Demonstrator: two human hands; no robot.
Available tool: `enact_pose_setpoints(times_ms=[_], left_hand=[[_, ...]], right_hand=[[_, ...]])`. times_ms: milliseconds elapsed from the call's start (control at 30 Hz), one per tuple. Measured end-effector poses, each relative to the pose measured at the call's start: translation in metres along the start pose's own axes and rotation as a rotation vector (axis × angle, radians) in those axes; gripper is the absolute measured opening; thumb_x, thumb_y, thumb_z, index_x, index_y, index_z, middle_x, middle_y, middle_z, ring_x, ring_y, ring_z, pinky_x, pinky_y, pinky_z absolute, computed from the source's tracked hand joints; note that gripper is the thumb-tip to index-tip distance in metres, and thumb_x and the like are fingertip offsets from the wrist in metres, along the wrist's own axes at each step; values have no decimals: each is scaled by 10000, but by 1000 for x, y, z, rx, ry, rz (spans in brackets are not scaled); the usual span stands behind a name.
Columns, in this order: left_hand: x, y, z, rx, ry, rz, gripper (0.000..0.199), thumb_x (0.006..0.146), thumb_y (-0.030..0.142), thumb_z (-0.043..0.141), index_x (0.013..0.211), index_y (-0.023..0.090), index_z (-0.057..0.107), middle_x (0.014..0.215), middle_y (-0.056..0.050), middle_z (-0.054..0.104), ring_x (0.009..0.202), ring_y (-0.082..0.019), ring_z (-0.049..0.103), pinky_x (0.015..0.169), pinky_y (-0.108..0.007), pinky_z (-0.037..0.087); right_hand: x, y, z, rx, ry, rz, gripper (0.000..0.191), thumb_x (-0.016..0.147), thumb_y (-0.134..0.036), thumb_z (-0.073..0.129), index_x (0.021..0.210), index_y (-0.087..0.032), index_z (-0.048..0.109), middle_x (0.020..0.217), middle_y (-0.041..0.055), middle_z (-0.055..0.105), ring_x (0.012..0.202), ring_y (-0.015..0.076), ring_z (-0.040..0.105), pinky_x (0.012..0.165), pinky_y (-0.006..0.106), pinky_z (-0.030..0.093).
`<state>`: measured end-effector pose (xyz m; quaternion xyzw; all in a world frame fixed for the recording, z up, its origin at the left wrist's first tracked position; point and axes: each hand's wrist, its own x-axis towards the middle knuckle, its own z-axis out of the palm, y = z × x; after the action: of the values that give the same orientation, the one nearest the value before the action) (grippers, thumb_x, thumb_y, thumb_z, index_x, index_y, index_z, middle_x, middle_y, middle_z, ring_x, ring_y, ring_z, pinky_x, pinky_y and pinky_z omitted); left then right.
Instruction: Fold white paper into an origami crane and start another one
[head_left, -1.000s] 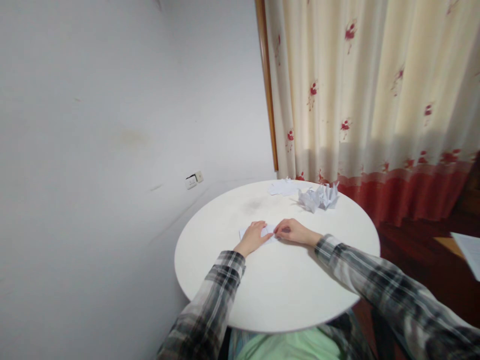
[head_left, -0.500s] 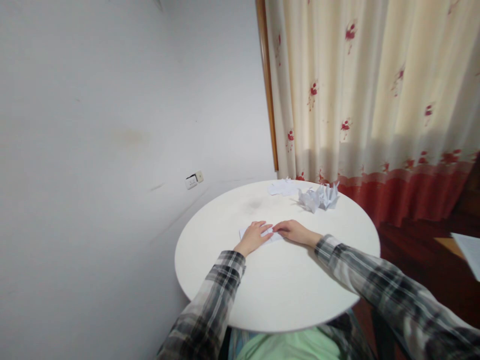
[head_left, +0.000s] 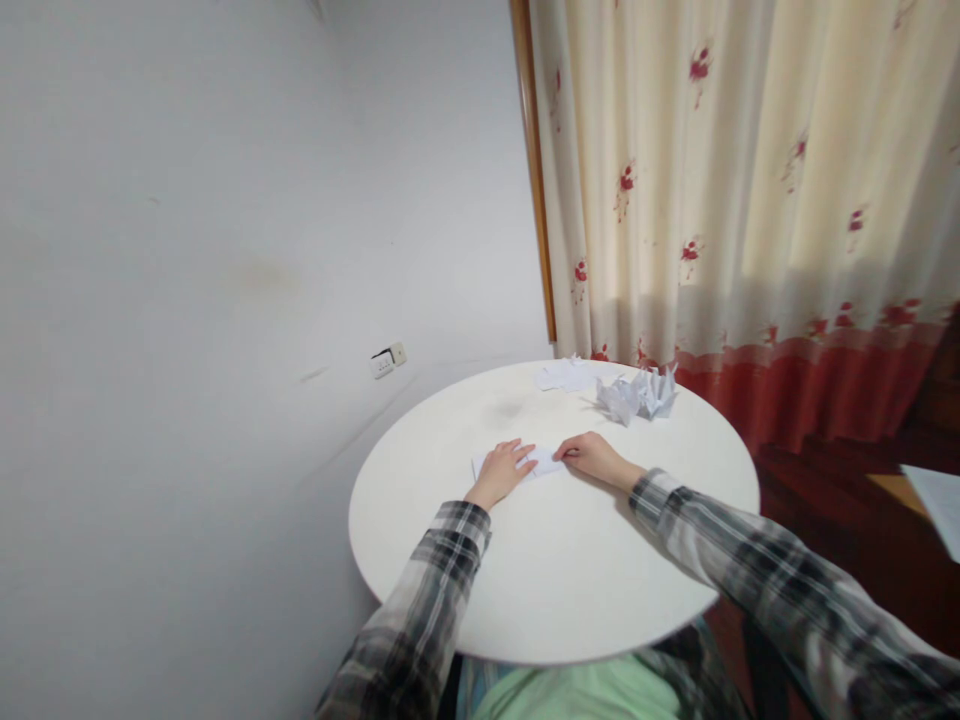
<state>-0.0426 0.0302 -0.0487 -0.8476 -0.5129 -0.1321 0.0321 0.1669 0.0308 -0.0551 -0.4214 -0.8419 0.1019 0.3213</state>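
Note:
A folded sheet of white paper point(head_left: 544, 462) lies on the round white table point(head_left: 570, 580) in front of me. My left hand point(head_left: 504, 473) rests flat on its left part with the fingers spread, covering much of it. At the paper's right end my right hand point(head_left: 592, 457) has its thumb and fingers pressed together on the edge. The paper's exact fold lines are too small to make out.
Several folded paper cranes point(head_left: 637, 396) cluster at the table's far right. White paper pieces point(head_left: 566, 374) lie left of them at the back edge. A wall with a socket point(head_left: 382, 364) borders the left side, and a flowered curtain point(head_left: 720, 200) hangs behind.
My right hand has moved slightly right, to the paper's right end, and its fingers have drawn closer together. The paper and my left hand have shifted a little left.

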Motion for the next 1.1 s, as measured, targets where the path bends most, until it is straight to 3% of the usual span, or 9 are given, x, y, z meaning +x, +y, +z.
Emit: enact_pose_setpoints(times_ms=[333,700,933,1100], left_hand=[[1,-4,0,32,-4,-109,444,818,482,299,1194,295,444,1276,-42,420,1160,-212,360,938,-355,295],[0,-7,3,-64,24,-104,433,805,472,346,1167,274,478,1264,-51,434,1154,-218,367,947,-373,280],[-1,-8,2,-118,45,-43,409,797,432,398,1140,239,509,1232,-55,466,1130,-196,396,948,-339,294],[0,-9,3,-123,74,-26,399,793,419,417,1121,222,528,1209,-64,485,1112,-192,412,946,-326,302]], right_hand=[[-2,-1,-8,-132,78,170,219,682,-142,480,759,-209,674,746,12,670,688,126,573,622,194,375],[-6,4,-12,-272,158,350,179,701,-156,486,767,-176,651,804,66,648,743,163,556,597,226,342],[-5,7,-11,-209,189,355,182,710,-193,479,787,-178,643,764,51,647,713,154,552,598,225,340],[0,10,-6,-29,228,330,223,760,-235,418,783,-160,627,696,40,640,627,123,557,594,215,374]])
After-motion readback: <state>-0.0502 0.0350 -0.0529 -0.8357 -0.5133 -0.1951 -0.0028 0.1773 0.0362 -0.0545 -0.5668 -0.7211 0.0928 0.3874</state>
